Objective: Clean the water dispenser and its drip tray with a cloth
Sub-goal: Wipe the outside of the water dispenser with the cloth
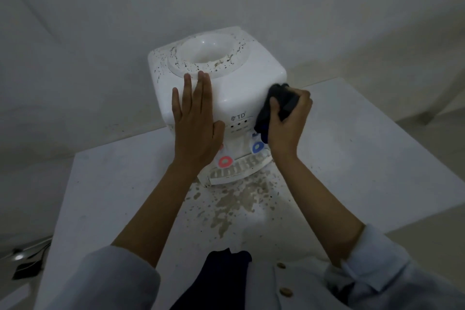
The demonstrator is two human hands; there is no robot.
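Note:
A white tabletop water dispenser [241, 78] stands on a white table [352, 158], its top speckled with dark dirt around the bottle well. My left hand [196, 123] lies flat with straight fingers on the dispenser's top front. My right hand [289, 123] grips a dark cloth [274, 106] bunched against the dispenser's front right corner. Below are a red tap [225, 161], a blue tap [257, 147] and the slotted drip tray [236, 171].
Brownish spilled stains [239, 199] spread over the table in front of the drip tray. The wall stands close behind the dispenser. The table's right edge drops off to the floor. Dark cables and a plug [25, 262] lie on the floor at lower left.

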